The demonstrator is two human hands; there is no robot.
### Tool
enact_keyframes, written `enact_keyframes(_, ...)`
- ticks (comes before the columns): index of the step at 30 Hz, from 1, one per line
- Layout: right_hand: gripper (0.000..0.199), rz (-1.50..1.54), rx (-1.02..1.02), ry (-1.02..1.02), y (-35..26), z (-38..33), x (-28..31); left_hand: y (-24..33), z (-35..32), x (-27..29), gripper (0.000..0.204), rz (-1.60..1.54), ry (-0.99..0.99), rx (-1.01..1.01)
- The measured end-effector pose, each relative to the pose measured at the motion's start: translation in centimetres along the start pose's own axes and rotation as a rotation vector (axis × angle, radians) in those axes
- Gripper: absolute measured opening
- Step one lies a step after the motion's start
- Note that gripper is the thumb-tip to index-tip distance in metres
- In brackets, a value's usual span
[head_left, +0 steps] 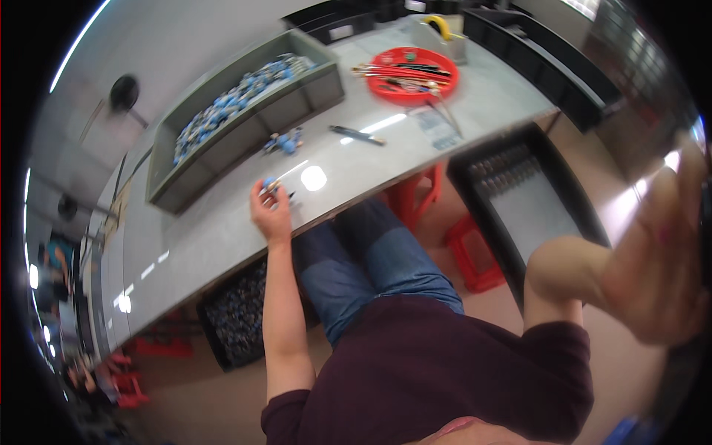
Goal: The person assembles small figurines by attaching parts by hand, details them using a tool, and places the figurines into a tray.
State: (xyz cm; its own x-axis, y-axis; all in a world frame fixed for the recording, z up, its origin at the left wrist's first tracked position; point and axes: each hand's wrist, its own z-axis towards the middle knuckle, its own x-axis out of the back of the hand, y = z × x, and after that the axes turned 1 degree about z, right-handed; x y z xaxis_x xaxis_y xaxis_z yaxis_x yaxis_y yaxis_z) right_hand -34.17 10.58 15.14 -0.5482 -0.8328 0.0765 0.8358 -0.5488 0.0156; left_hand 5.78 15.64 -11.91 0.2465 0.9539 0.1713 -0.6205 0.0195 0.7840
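Note:
My left hand (271,214) rests at the near side of the light grey table, its fingers closed around a small blue figurine (268,183). The figurine's top shows above the fingers, while its lower part is hidden. Just beyond lie a few loose blue-and-tan figurines (285,142). To the right of these is a dark pen-like tool (357,135), lying flat. My right hand (653,259) is raised at the far right, close to the camera and away from the table. It is blurred, and I cannot make out whether its fingers grip anything.
A grey bin (300,100) of blue-and-white pieces stands at the back left. A red round tray (377,87) holds brushes and tools, near a tape dispenser (445,37). Black trays (571,93) line the right. Below are a black crate (222,352) of pieces and a red stool (478,278).

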Motion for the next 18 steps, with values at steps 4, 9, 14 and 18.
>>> enact_keyframes(4,0.037,0.108,-0.37,-0.133,2.6,-0.1,1.3,-2.1,-0.3,-0.3,0.045,-0.133,-0.076,0.104)
enact_keyframes(9,0.045,0.09,-0.595,-0.218,3.0,-0.4,3.3,0.2,-0.7,1.2,0.047,-0.128,-0.104,0.156)
enact_keyframes(14,0.044,0.077,-0.655,-0.153,1.2,-1.9,2.6,0.7,-0.8,1.5,0.043,-0.011,-0.053,0.09)
enact_keyframes(18,0.044,0.127,-0.682,-0.116,3.7,-2.8,3.4,1.3,-0.7,1.1,0.043,-0.026,-0.064,0.116)
